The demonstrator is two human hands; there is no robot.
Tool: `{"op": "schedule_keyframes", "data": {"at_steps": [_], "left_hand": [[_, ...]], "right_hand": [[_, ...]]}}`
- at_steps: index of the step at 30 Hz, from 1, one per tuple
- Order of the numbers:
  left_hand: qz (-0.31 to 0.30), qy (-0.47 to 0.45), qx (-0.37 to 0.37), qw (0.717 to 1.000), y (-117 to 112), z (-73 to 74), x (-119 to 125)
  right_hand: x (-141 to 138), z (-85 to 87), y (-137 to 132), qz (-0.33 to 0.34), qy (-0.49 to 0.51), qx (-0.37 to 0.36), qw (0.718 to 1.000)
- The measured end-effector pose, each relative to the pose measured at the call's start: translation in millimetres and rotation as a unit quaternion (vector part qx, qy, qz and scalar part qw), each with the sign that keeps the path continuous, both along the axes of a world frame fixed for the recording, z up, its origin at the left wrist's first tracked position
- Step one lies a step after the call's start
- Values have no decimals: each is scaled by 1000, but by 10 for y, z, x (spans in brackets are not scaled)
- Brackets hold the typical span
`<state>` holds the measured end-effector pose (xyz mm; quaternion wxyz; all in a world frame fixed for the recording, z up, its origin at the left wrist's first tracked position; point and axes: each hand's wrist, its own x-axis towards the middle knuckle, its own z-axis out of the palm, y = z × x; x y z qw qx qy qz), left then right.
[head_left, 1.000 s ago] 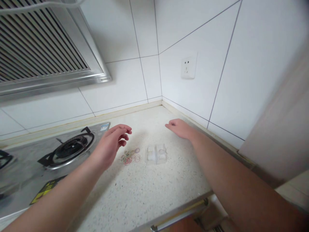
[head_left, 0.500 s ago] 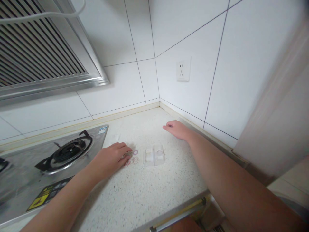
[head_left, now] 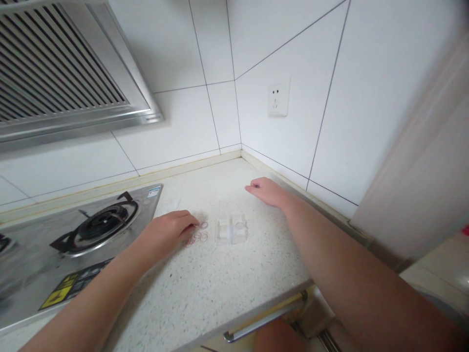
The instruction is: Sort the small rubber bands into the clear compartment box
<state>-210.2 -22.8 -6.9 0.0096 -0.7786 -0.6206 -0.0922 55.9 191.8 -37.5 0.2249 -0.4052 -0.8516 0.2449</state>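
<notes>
My left hand (head_left: pixel 176 224) is low over the counter, its fingers pressed together at the tips. They pinch the edge of a small pale purple rubber band (head_left: pixel 204 225). Just below the fingertips, several thin pinkish-red rubber bands (head_left: pixel 198 238) lie in a loose cluster. A clear plastic box (head_left: pixel 231 231) sits on the counter between my hands; its contents are hard to make out. My right hand (head_left: pixel 266 191) rests curled into a loose fist near the right wall, apart from the box, with nothing visible in it.
To the left, a gas stove (head_left: pixel 106 222) is set into the speckled counter (head_left: pixel 205 283). A steel range hood (head_left: pixel 73 68) hangs above it. White tiled walls meet at the back corner, with a socket (head_left: pixel 279 99) on the right one. A drawer handle (head_left: pixel 266 320) projects below the counter's front edge.
My left fingers have drawn closer together at the purple rubber band. My right hand has stayed in its curled pose by the wall. The whole view has shifted slightly.
</notes>
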Motion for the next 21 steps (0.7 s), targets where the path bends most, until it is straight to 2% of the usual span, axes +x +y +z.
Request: {"op": "schedule_keyframes", "data": {"at_steps": [11, 21], "left_hand": [[-2, -50, 32, 998, 51, -27, -30], [-12, -55, 56, 997, 39, -29, -34]], "right_hand": [[5, -6, 3, -1, 0, 1, 1000], [-3, 18, -17, -3, -7, -3, 1000]]}}
